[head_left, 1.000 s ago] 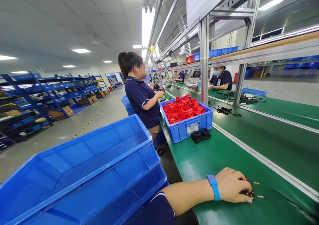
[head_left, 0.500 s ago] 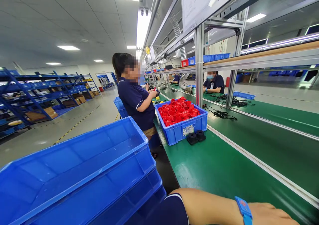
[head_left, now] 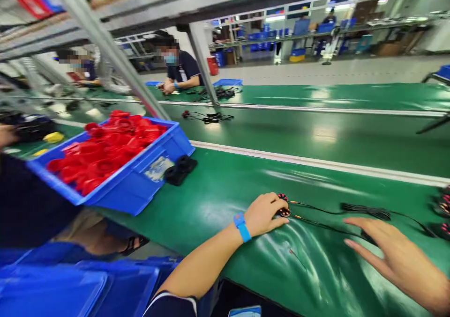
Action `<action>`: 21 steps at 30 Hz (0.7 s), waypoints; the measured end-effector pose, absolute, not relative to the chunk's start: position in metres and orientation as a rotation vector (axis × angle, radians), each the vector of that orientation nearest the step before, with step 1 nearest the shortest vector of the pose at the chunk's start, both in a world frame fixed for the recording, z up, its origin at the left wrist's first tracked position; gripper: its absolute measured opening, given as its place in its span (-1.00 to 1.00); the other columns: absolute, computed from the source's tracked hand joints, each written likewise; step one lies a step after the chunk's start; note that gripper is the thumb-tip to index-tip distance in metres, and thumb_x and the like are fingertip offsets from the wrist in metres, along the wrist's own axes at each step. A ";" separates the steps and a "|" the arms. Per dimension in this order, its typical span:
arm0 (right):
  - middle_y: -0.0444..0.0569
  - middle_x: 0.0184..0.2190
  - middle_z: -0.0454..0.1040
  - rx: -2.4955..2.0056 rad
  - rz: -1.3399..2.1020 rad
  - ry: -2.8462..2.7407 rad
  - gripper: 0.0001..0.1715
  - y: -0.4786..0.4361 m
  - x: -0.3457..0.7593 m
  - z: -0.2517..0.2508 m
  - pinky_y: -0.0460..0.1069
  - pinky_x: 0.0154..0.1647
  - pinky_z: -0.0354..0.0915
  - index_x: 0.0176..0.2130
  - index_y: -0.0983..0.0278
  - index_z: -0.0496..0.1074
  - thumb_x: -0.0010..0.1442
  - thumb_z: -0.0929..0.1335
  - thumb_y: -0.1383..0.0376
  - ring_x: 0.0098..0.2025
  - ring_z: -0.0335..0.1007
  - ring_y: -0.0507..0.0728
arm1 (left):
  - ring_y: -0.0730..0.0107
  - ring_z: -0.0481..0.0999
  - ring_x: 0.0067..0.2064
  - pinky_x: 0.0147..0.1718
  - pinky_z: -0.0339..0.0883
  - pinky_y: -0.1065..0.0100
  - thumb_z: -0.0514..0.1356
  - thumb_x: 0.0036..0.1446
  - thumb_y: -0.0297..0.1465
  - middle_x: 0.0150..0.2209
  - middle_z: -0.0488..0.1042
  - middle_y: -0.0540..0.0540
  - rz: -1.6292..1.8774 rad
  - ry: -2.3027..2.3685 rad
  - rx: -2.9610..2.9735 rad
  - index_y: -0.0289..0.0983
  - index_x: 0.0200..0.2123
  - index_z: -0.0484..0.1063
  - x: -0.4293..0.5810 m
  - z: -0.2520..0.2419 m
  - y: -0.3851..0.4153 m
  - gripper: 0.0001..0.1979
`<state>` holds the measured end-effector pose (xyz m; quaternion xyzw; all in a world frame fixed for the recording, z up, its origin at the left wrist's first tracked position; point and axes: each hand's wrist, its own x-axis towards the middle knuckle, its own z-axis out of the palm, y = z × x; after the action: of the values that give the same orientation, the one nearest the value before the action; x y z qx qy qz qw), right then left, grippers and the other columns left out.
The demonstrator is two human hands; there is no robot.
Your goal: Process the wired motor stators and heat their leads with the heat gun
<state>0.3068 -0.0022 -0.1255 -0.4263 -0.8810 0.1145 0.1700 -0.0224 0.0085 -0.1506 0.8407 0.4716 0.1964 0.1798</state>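
My left hand [head_left: 267,211], with a blue wristband, lies palm down on the green table with its fingers curled over a small round black part [head_left: 284,205] with red spots. Two thin cables run right from that part to a bundled black cable [head_left: 365,211]. My right hand [head_left: 390,249] hovers over the table to the right, fingers apart, beside the cables and a small dark object partly behind it. More round black parts with red spots [head_left: 442,204] sit at the right edge of the view.
A blue bin [head_left: 130,188] full of red parts stands at the left, with black blocks [head_left: 180,170] beside it. Stacked blue bins [head_left: 52,291] are at lower left. A metal post [head_left: 116,50] rises behind; people sit across the table.
The view has swung right and down to the table. Both hands and the cabled parts now show; before, only my left arm and part of its hand were in view.
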 end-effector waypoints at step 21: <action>-0.09 -0.11 0.53 -1.220 0.581 -2.305 -0.65 0.016 0.186 -0.172 -0.04 -0.34 0.41 -0.03 0.23 0.45 0.20 0.42 0.18 -0.43 0.46 0.02 | 0.18 0.40 0.03 0.06 0.17 0.11 0.27 0.21 -0.45 0.02 0.45 -0.06 0.722 1.215 2.259 -0.13 0.19 0.19 -0.040 -0.165 0.028 -0.48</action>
<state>0.1859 0.0156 -0.1724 -0.4440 -0.8390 0.2114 0.2328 -0.0401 0.0280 -0.1646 0.8237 0.4430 0.2634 0.2364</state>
